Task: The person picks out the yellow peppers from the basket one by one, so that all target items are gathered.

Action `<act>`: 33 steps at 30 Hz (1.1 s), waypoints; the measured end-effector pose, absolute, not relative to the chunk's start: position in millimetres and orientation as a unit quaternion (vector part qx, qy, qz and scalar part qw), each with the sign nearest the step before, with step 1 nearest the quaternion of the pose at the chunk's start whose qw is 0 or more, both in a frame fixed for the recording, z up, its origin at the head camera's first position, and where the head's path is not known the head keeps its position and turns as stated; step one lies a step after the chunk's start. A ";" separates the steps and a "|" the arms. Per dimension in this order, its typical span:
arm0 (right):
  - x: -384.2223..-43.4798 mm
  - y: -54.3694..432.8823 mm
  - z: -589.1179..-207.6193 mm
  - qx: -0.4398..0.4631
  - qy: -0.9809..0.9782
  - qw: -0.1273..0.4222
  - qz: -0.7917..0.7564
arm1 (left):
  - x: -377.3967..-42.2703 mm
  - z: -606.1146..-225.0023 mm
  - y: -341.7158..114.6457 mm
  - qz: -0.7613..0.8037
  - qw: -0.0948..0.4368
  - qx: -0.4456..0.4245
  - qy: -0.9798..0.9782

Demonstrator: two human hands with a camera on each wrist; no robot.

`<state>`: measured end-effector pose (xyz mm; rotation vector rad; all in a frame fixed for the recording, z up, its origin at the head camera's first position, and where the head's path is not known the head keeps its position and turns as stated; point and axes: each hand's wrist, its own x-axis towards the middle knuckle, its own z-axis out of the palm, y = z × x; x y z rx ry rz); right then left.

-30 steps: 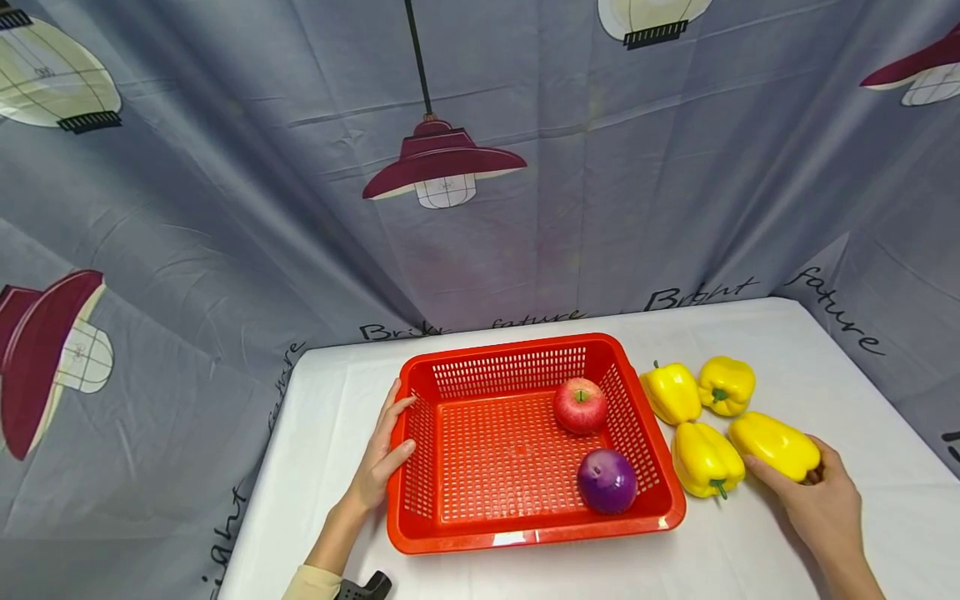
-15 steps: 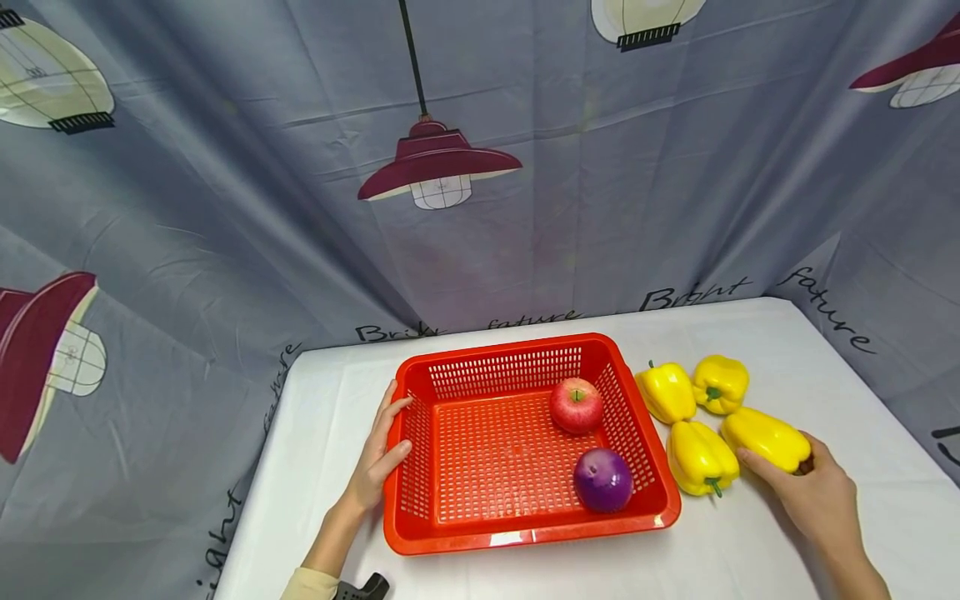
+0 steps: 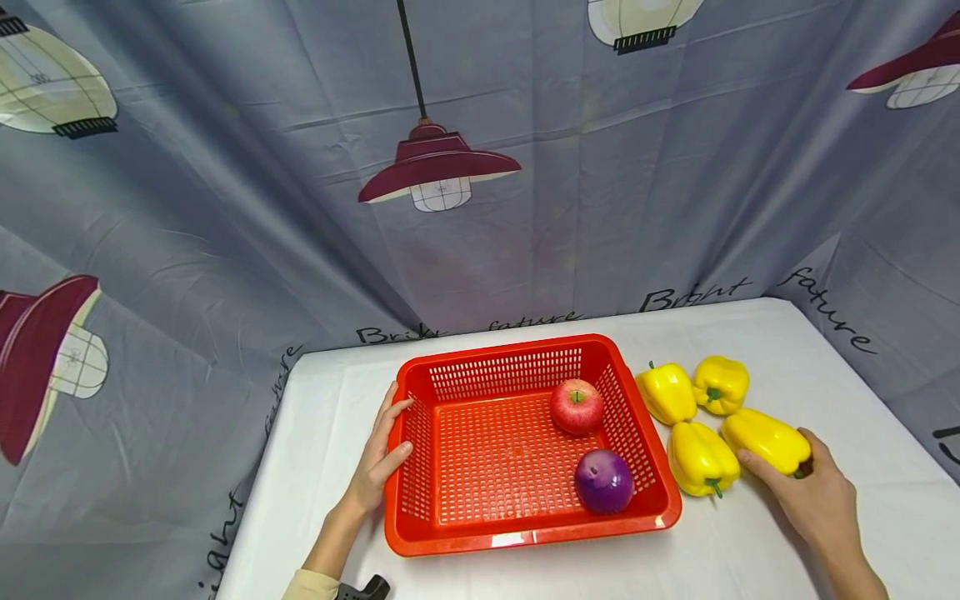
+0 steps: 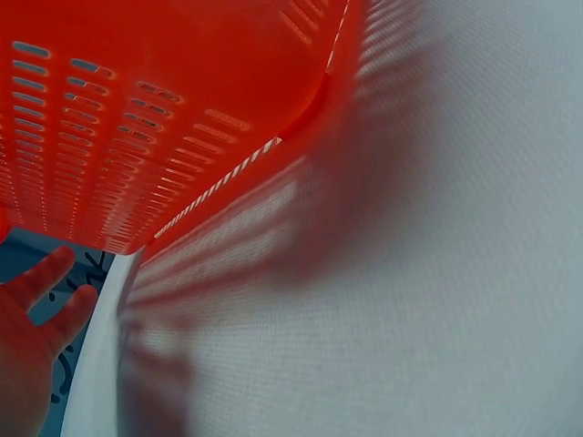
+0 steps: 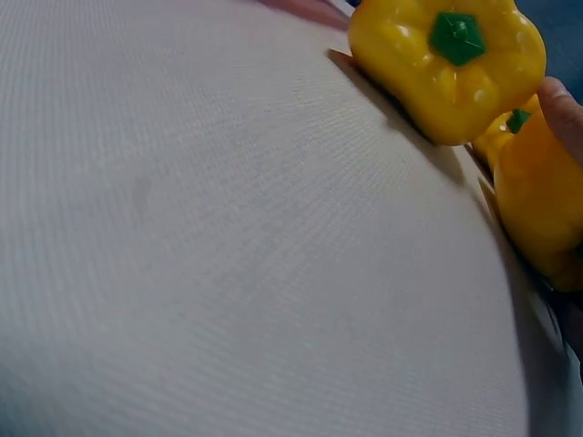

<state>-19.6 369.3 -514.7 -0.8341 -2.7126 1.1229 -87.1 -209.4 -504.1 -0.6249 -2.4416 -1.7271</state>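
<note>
A red rectangular basket [image 3: 517, 542] with slotted walls stands on the white-covered table. Inside, toward its right wall, lie a red apple [image 3: 577, 407] and a glossy round purple fruit or vegetable [image 3: 603, 481]. My left hand [image 3: 371, 467] rests at the basket's left side, its fairly straight fingers and thumb touching the rim. My right hand [image 3: 813, 500] grips the rightmost yellow bell pepper [image 3: 765, 440] by its near right end, thumb on the side facing the basket. That pepper [image 5: 537, 200] shows at the right edge of the right wrist view, partly cut off; most of that hand is out of frame.
Another yellow bell pepper [image 3: 702, 458] lies between the gripped one and the basket. Two more, a left one [image 3: 667, 393] and a right one [image 3: 722, 385], lie behind it. A grey printed curtain [image 3: 480, 275] hangs behind the table [image 3: 345, 375].
The head view has shifted slightly. Otherwise both hands, the basket and the peppers stay nearly where they were, with the right hand keeping its grip on the pepper.
</note>
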 end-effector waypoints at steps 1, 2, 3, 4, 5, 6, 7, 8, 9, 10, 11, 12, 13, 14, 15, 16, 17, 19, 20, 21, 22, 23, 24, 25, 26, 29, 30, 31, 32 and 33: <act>-19.4 369.4 -515.0 -0.269 -0.890 0.047 0.364 | -87.0 -503.9 -209.3 -0.565 0.044 -0.204 -0.799; -19.3 369.4 -515.0 -0.266 -0.892 0.048 0.362 | -87.0 -503.9 -209.1 -0.564 0.043 -0.204 -0.799; -19.1 369.3 -515.1 -0.264 -0.893 0.049 0.360 | -86.9 -503.8 -208.8 -0.565 0.042 -0.203 -0.798; -19.5 369.1 -514.8 -0.261 -0.894 0.049 0.360 | -86.6 -503.6 -208.8 -0.565 0.042 -0.202 -0.799; -19.4 368.8 -514.6 -0.261 -0.895 0.049 0.359 | -86.8 -503.1 -208.7 -0.566 0.041 -0.202 -0.798; -19.2 368.4 -515.0 -0.260 -0.895 0.047 0.359 | -86.9 -502.9 -208.8 -0.565 0.041 -0.203 -0.799; -19.1 367.8 -514.8 -0.259 -0.895 0.047 0.360 | -87.1 -503.0 -208.8 -0.565 0.041 -0.203 -0.799; -18.9 367.2 -514.5 -0.259 -0.895 0.047 0.361 | -87.3 -503.1 -208.9 -0.565 0.040 -0.203 -0.799; -18.8 366.4 -514.2 -0.258 -0.895 0.046 0.361 | -87.4 -503.4 -209.0 -0.566 0.040 -0.204 -0.798; -18.7 365.8 -513.8 -0.257 -0.895 0.045 0.361 | -87.5 -503.8 -209.3 -0.564 0.042 -0.206 -0.799; -18.6 365.6 -513.8 -0.256 -0.896 0.045 0.361 | -87.6 -504.4 -209.5 -0.564 0.042 -0.206 -0.798; -18.5 365.5 -513.7 -0.254 -0.896 0.045 0.360 | -87.7 -504.8 -209.8 -0.562 0.043 -0.208 -0.799; -18.9 365.3 -512.6 -0.252 -0.897 0.045 0.359 | -87.7 -505.0 -209.9 -0.561 0.043 -0.208 -0.800; -18.9 365.4 -512.4 -0.250 -0.899 0.044 0.358 | -87.8 -505.2 -210.0 -0.560 0.043 -0.207 -0.801; -19.3 365.6 -511.9 -0.247 -0.900 0.043 0.356 | -87.7 -505.2 -210.1 -0.559 0.044 -0.207 -0.802; -19.2 366.1 -511.8 -0.242 -0.902 0.043 0.354 | -87.6 -505.1 -210.2 -0.557 0.043 -0.206 -0.803; -19.4 366.5 -511.4 -0.238 -0.904 0.043 0.353 | -87.5 -504.9 -210.1 -0.559 0.042 -0.204 -0.803; -19.6 367.6 -509.9 -0.223 -0.908 0.050 0.352 | -87.2 -504.1 -209.7 -0.560 0.041 -0.203 -0.802; -19.3 368.3 -509.4 -0.214 -0.910 0.054 0.352 | -87.3 -503.8 -209.4 -0.561 0.041 -0.202 -0.802; -19.3 369.0 -508.4 -0.205 -0.911 0.059 0.352 | -87.2 -503.5 -209.3 -0.560 0.041 -0.203 -0.802; -19.0 370.0 -507.5 -0.195 -0.913 0.064 0.352 | -87.3 -503.3 -209.1 -0.559 0.042 -0.204 -0.802; -19.3 370.9 -505.8 -0.186 -0.916 0.068 0.350 | -87.4 -503.3 -208.8 -0.560 0.043 -0.204 -0.802; -19.7 372.2 -504.1 -0.175 -0.918 0.074 0.347 | -87.7 -503.4 -208.6 -0.559 0.043 -0.205 -0.803; -20.4 373.5 -502.0 -0.166 -0.922 0.078 0.342 | -87.8 -503.6 -208.7 -0.556 0.045 -0.206 -0.804; -21.2 374.6 -499.5 -0.158 -0.925 0.080 0.337 | -87.8 -503.8 -208.7 -0.556 0.044 -0.206 -0.804; -24.5 378.5 -491.2 -0.139 -0.934 0.081 0.320 | -87.6 -504.4 -209.0 -0.555 0.044 -0.203 -0.805; -25.4 379.5 -488.2 -0.134 -0.937 0.080 0.313 | -87.4 -504.3 -209.3 -0.554 0.044 -0.204 -0.806; -26.3 380.5 -485.2 -0.127 -0.940 0.079 0.308 | -87.1 -503.9 -209.5 -0.554 0.044 -0.204 -0.806; -27.0 381.3 -482.4 -0.118 -0.942 0.080 0.304 | -86.9 -503.3 -209.5 -0.555 0.043 -0.203 -0.806; -27.8 381.6 -479.7 -0.109 -0.945 0.081 0.297 | -86.6 -502.6 -209.9 -0.552 0.043 -0.203 -0.807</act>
